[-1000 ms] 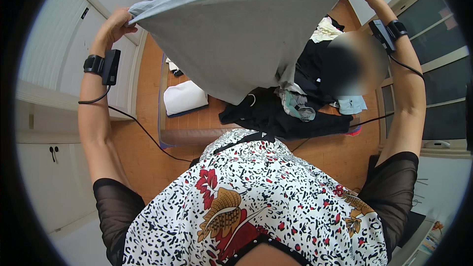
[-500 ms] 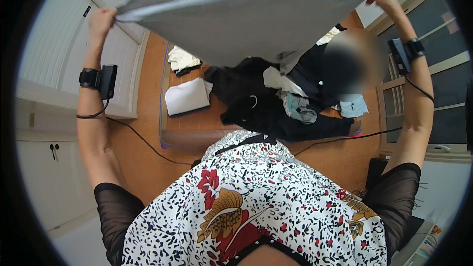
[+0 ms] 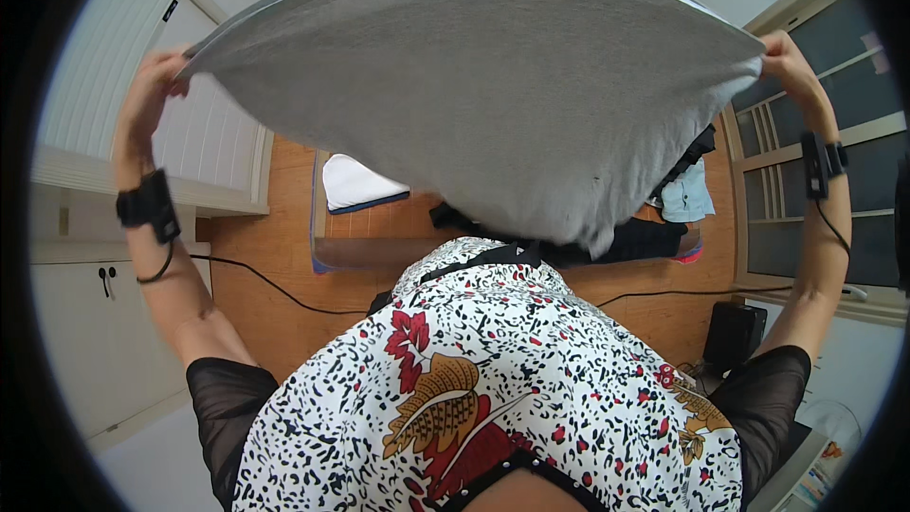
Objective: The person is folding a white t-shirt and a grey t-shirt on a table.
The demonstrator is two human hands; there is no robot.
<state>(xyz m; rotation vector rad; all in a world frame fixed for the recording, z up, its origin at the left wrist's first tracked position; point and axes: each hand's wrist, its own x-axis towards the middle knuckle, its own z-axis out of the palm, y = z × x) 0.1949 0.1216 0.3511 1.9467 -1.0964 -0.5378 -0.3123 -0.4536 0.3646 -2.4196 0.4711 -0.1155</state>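
Largest in the scene is the low brown platform (image 3: pixel 374 252), its near edge running left to right just beyond the wearer's body and most of its top hidden behind cloth. Next comes the grey cloth (image 3: pixel 455 85), held up in the air over the platform between the two raised arms. Its long axis runs left to right, almost squarely across the body, with the far edge bowed away and the loose body sagging toward the near side. The sag is uneven: its lowest point hangs right of the middle, in front of a black garment (image 3: pixel 649 239) at the platform's near right; whether the two touch, I cannot tell. Smaller are the folded white cloth (image 3: pixel 355 182), lying on a dark blue one (image 3: pixel 376 203) at the left, and the light blue garment (image 3: pixel 687 194) at the right, beside dark clothing. Smallest are the hands, and the span between them is the relation that counts: the left hand (image 3: pixel 152 85) grips the cloth's left end, the right hand (image 3: pixel 787 62) its right end, so neither is nearer to it. Fingers on both sides are closed on the fabric, with the cloth lying inward from each and the right grip a little farther off than the left.
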